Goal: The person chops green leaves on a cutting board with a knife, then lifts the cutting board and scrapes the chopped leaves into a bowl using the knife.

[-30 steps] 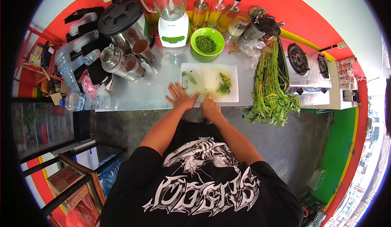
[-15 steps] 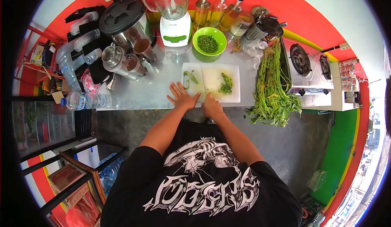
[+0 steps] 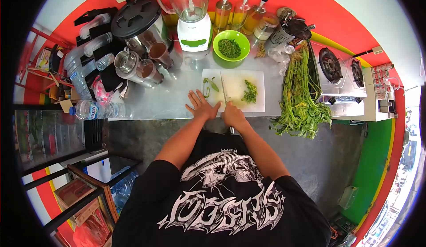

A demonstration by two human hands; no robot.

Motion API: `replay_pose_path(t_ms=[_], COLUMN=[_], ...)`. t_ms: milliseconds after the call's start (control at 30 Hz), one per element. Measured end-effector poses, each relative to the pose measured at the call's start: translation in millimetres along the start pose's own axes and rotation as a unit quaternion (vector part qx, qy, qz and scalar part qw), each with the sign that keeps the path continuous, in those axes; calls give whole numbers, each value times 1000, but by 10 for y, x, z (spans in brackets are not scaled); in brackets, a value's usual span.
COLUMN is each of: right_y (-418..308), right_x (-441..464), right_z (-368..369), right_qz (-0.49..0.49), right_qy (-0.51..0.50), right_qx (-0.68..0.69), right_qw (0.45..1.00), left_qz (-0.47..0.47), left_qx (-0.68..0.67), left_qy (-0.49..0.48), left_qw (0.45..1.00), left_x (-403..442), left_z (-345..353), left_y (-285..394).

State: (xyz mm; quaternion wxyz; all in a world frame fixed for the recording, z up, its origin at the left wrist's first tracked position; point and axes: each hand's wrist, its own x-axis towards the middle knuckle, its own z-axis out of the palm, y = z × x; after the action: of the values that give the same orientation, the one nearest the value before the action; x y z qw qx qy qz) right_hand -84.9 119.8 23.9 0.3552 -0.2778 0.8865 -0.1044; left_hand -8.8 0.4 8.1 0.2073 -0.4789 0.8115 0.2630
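A white cutting board (image 3: pixel 256 108) lies at the front edge of the metal counter. My right hand (image 3: pixel 234 116) is closed round a knife (image 3: pixel 223 87), whose blade points away from me over the board's middle. Fingers spread, my left hand (image 3: pixel 203 106) rests at the board's lower left corner. Between the blade and the board's left edge are a few green pieces (image 3: pixel 214 84). Chopped greens (image 3: pixel 250 91) form a small pile on the right half. Behind the board, a lime-green bowl (image 3: pixel 230 63) holds more chopped greens.
To the right lies a large bunch of leafy stalks (image 3: pixel 299 96), beside a gas stove (image 3: pixel 330 65). A blender (image 3: pixel 194 34) and pump bottles (image 3: pixel 241 14) stand at the back. Metal cups (image 3: pixel 148 72) and a water bottle (image 3: pixel 88 110) are on the left.
The whole view has shifted, so the counter and its objects appear slightly farther right. Both hands keep nearly the same places at the board, and the knife is still in my right hand.
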Motion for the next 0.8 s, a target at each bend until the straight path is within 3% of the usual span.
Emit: replay_pose_path(t_ms=[533,800], right_y=[-97,-152], right_x=[-95,-78], right_z=[137,-74], right_qz=[-9,-7], right_qy=[31,-12], right_qx=[18,25], right_qw=[999,1000], left_qz=[9,19], left_qx=[-16,-25], left_qy=[-2,-20], left_qw=[1000,999], left_x=[49,135], left_z=[36,71], left_y=[-55,-131])
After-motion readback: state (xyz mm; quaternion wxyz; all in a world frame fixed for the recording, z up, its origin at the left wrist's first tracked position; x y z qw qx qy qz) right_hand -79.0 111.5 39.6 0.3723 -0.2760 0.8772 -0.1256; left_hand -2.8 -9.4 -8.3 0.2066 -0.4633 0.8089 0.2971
